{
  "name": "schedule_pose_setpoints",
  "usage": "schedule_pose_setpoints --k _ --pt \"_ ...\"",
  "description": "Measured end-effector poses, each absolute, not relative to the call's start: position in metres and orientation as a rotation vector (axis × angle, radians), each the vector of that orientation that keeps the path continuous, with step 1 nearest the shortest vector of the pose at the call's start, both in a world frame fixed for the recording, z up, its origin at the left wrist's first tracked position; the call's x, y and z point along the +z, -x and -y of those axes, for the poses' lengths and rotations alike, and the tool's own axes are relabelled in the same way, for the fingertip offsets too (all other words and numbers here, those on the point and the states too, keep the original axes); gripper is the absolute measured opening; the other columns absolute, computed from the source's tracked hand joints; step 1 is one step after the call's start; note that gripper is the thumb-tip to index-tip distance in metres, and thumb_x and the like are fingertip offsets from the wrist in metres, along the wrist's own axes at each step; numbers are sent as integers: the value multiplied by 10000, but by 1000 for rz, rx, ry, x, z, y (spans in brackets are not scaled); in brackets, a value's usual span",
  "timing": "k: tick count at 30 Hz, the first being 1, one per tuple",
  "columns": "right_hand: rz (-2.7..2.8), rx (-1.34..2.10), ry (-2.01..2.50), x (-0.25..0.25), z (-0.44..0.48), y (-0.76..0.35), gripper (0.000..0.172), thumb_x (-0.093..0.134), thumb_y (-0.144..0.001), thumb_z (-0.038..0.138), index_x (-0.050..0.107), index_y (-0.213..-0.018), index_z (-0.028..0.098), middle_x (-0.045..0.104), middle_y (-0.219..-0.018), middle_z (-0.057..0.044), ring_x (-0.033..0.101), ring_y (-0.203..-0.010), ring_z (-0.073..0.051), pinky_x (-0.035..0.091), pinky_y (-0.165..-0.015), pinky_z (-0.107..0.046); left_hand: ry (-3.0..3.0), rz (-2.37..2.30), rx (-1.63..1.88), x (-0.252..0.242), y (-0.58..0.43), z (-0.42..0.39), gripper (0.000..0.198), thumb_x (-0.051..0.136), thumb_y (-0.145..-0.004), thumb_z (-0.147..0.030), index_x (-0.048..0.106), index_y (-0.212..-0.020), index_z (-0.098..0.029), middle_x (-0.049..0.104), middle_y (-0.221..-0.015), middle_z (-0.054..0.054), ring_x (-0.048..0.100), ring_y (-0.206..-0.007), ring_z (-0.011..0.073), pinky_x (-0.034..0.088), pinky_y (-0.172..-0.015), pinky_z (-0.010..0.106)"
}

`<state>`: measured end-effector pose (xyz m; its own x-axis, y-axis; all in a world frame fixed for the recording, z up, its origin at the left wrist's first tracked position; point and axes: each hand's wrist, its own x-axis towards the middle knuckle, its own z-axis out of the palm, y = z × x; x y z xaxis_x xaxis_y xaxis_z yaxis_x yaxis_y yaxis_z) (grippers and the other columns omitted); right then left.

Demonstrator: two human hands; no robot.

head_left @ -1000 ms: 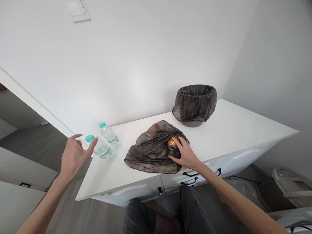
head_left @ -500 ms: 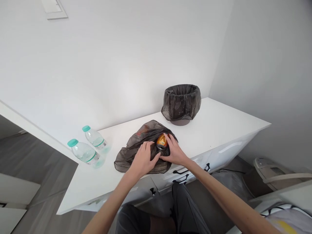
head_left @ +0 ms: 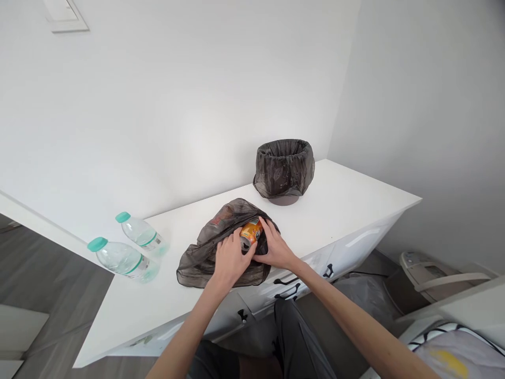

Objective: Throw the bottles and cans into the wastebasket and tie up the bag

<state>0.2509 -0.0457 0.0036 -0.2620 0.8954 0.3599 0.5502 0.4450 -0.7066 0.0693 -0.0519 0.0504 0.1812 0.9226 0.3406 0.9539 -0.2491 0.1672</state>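
Note:
An orange drink can (head_left: 251,232) lies tilted at the mouth of a dark, see-through plastic bag (head_left: 209,247) on the white cabinet top. My left hand (head_left: 231,258) is closed on the can's near end, thumb and fingers around it. On the other side my right hand (head_left: 276,246) grips the can's far end with its fingertips, the thumb low by the bag. Something reddish shows through the bag's film, too blurred to name.
Two clear bottles with green caps, a nearer one (head_left: 120,258) and a farther one (head_left: 140,231), stand at the left. A bin (head_left: 284,171) lined with a dark bag stands by the wall. Drawer handles (head_left: 287,281) jut from the cabinet front (head_left: 315,263).
The can has turned, and its printed side and opened top now show. My left hand has closed onto it. The whole view has shifted slightly.

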Motion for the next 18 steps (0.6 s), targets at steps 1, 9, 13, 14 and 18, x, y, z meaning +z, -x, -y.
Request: schedule_pose_setpoints --k 1,9,13,14,18 --pt "1947 597 1221 6 47 -251 1248 794 -777 424 -36 -1691 240 176 -1715 -195 148 -1613 -355 292 -1262 -564 2346 1872 -600 57 -57 62 590 631 -929 -564 523 -1401 -226 745 -1192 135 700 -1112 341 498 -968 445" --pt "2004 620 1270 9 57 -249 1183 771 -824 468 -11 -1693 286 154 -1727 -170 120 -1622 -354 289 -1265 -564 2103 2158 -829 117 60 155 430 607 -888 -583 682 -1154 -253 769 -944 24 682 -783 214 496 -679 284" --pt "2020 566 1266 2 58 -248 1154 746 -849 478 -23 -1692 304 160 -1729 -152 126 -1621 -352 300 -1261 -559 1789 2310 -865 120 117 180 440 615 -864 -633 677 -1016 -225 735 -848 20 652 -754 211 465 -665 285" --pt "2025 553 1263 -1 58 -247 1146 739 -855 483 -24 -1691 309 166 -1728 -148 127 -1621 -352 304 -1259 -561 1719 2356 -857 119 129 184 455 618 -855 -660 666 -981 -226 724 -826 18 650 -750 217 458 -663 292" --pt "2034 529 1284 -6 57 -247 1119 721 -868 505 -8 -1692 306 172 -1724 -153 144 -1617 -356 322 -1247 -570 1518 2544 -816 119 166 191 510 636 -811 -743 617 -877 -237 696 -783 13 650 -749 242 448 -655 317"
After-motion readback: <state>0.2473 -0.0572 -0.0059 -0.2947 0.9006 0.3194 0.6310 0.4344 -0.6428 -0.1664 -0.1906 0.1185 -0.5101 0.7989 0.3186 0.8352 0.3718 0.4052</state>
